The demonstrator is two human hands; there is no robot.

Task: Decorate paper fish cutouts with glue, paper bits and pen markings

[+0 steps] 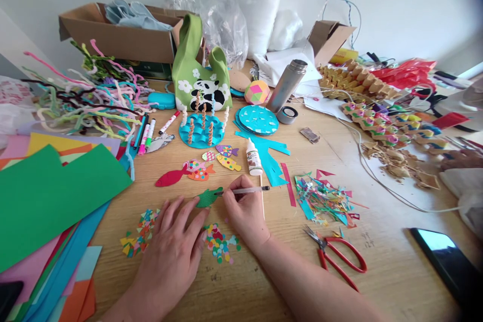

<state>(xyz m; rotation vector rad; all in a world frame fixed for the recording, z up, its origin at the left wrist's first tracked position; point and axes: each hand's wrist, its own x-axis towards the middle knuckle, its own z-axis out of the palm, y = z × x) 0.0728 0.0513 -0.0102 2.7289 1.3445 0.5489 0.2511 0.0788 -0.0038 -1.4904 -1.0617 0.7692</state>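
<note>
My right hand (245, 211) grips a pen (247, 190) whose tip rests on a green paper fish (208, 198). Lines drawn like scales cover much of that fish. My left hand (171, 239) lies flat with fingers spread, its fingertips at the fish's lower left edge. Between and beside the hands are small piles of paper bits: round dots (221, 244) and little triangles (132, 244). Just beyond lie a plain red paper fish (169, 178) and several decorated ones, among them an orange fish (200, 173) and a yellow fish (228, 162). A white glue bottle (253, 158) stands behind my right hand.
Red-handled pliers (339, 256) and a phone (447, 261) lie at right, near paper scraps (324, 196). Coloured paper sheets (60, 181) cover the left side. Behind are a blue paper disc with twisted posts (202, 136), a panda bag (204, 75) and a steel flask (289, 85).
</note>
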